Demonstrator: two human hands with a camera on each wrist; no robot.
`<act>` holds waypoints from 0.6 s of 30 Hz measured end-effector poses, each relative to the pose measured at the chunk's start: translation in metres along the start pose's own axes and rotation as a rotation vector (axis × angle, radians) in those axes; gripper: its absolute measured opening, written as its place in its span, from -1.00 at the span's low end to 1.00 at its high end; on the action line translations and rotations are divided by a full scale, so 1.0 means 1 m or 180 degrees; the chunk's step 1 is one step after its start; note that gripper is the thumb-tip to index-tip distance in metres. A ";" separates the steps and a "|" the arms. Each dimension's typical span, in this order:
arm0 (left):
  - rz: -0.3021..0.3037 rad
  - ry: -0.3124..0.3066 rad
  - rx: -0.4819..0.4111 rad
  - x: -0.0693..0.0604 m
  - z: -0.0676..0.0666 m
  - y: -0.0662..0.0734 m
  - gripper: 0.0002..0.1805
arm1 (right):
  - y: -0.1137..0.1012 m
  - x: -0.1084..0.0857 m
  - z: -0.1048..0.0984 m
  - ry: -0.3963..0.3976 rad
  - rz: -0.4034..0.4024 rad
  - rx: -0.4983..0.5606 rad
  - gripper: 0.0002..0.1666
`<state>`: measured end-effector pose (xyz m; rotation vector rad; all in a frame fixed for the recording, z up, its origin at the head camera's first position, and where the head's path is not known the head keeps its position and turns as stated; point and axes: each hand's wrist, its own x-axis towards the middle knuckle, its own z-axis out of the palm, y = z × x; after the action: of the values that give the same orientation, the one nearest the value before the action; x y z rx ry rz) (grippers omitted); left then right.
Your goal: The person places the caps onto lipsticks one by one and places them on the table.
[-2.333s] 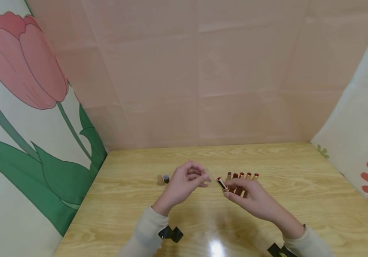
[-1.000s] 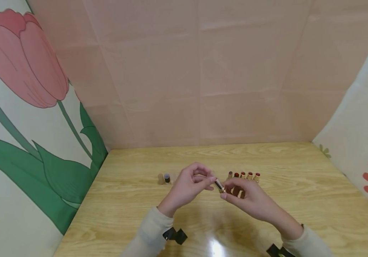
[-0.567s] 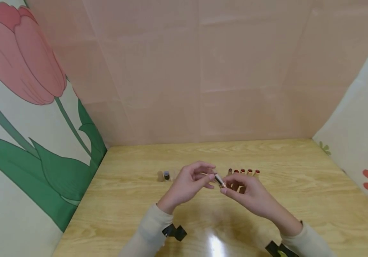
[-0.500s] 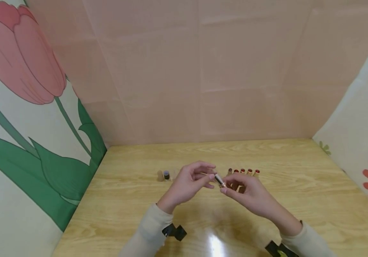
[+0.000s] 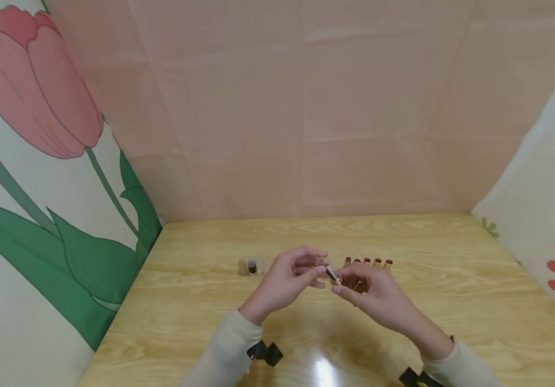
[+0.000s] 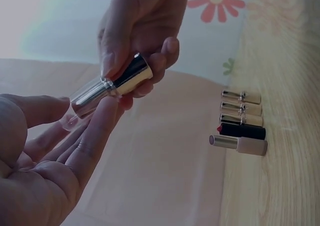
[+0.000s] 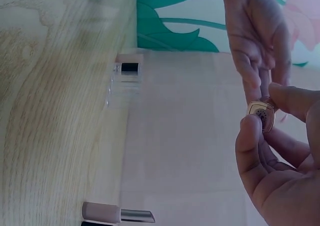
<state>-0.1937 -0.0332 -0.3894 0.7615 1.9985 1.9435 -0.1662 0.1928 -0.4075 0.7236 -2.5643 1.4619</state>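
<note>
Head view: the left hand [image 5: 284, 279] and right hand [image 5: 379, 298] meet above the bench [image 5: 176, 301], a lipstick [image 5: 332, 276] held between them.

The right grip pinches the tube's base, the left grip its other end; beyond stands a row of five lipsticks [image 5: 367, 262], with a dark-topped piece [image 5: 251, 266], seemingly a cap, towards the left. Left wrist view: the left thumb and fingers pinch a clear cap [image 6: 85, 99] over the held tube's upper part; the five others look uncapped. Judging by this, one is partly or wholly covered and five remain bare; whether the cap is fully seated cannot be told. Right wrist view: the held base faces the camera, and transparent caps [image 7: 125, 91] stand just beside the dark-topped piece.
</note>
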 end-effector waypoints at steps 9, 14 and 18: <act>0.0017 0.0076 0.0551 0.000 0.005 -0.008 -0.65 | 0.005 0.004 0.006 -0.0081 0.0217 -0.0181 -0.69; 0.0017 0.0028 0.0963 0.001 0.008 -0.013 -0.69 | 0.011 0.007 0.012 -0.0180 0.0197 -0.0308 -0.67; 0.0121 -0.0172 0.1310 0.002 0.009 -0.018 -0.69 | 0.018 0.007 0.017 -0.0243 0.0277 -0.0410 -0.65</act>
<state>-0.1944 -0.0238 -0.4070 0.9365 2.3975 1.5237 -0.1780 0.1836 -0.4290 0.6709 -2.7496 1.3009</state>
